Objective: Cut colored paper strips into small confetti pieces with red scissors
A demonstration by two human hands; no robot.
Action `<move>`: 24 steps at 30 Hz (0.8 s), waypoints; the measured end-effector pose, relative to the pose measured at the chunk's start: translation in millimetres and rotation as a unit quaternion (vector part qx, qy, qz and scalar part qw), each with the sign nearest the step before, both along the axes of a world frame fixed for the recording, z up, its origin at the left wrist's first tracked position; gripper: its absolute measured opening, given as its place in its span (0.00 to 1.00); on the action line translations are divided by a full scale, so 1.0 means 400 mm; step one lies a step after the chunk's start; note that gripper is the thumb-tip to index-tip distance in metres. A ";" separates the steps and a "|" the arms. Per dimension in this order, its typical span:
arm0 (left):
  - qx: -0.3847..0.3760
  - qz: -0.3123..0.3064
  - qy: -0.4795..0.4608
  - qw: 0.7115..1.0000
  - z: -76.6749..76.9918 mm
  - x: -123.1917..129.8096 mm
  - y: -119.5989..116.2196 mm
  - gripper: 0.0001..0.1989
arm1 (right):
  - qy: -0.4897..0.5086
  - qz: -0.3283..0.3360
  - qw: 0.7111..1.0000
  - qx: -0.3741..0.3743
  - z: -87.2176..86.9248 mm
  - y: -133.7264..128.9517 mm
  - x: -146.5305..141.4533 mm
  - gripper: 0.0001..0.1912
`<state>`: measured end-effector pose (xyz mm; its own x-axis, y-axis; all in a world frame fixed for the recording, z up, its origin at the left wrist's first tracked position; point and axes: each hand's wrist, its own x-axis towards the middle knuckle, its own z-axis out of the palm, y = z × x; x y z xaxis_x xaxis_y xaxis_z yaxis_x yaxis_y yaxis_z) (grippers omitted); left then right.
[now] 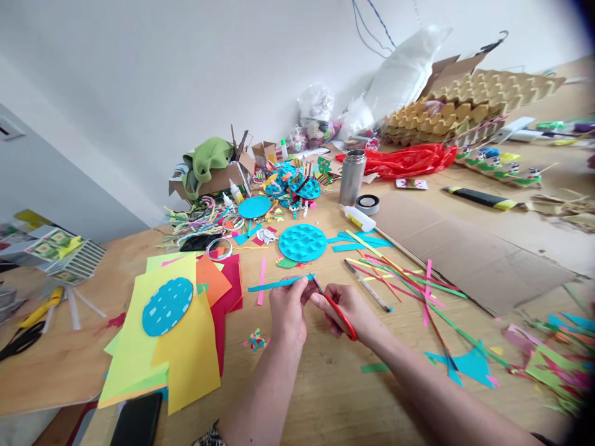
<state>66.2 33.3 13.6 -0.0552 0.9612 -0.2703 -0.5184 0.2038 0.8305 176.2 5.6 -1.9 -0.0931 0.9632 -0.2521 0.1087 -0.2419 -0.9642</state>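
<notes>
Between the fingers of my left hand (pixel 289 313) is a narrow blue paper strip (pixel 277 284), pointing out to the left. My right hand (pixel 346 310) grips red-handled scissors (pixel 341 314), whose blades reach the strip's right end beside my left fingertips. Just beyond my hands lies a blue oval (pixel 302 242) with a raised, bumpy surface. More blue strips (pixel 362 241) lie to its right. A pink strip (pixel 262 282) rests on the table under the blue strip's left part. Small colourful paper dots (pixel 256 340) sit left of my left wrist.
Coloured paper sheets (pixel 186 365) and a spotted blue oval (pixel 168 306) lie at left, a phone (pixel 137 421) below them. A metal flask (pixel 352 178), glue bottle (pixel 359 218) and cardboard sheet (pixel 446 248) are beyond at right. Egg trays (pixel 432 118) are stacked by the wall.
</notes>
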 end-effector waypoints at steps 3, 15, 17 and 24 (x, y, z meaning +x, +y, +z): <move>-0.003 0.000 0.003 1.000 -0.001 -0.001 0.001 0.07 | -0.007 0.003 1.000 0.007 -0.005 0.001 0.001 0.22; -0.005 -0.001 0.009 1.000 0.003 -0.001 -0.001 0.08 | -0.028 0.008 0.999 0.020 0.001 0.000 0.001 0.23; -0.005 -0.001 0.009 1.000 0.002 -0.001 0.000 0.08 | -0.026 0.007 0.999 0.020 -0.001 0.001 0.001 0.23; -0.003 -0.005 0.009 1.000 -0.006 -0.003 0.001 0.08 | -0.009 0.005 1.000 0.018 -0.004 -0.001 0.000 0.23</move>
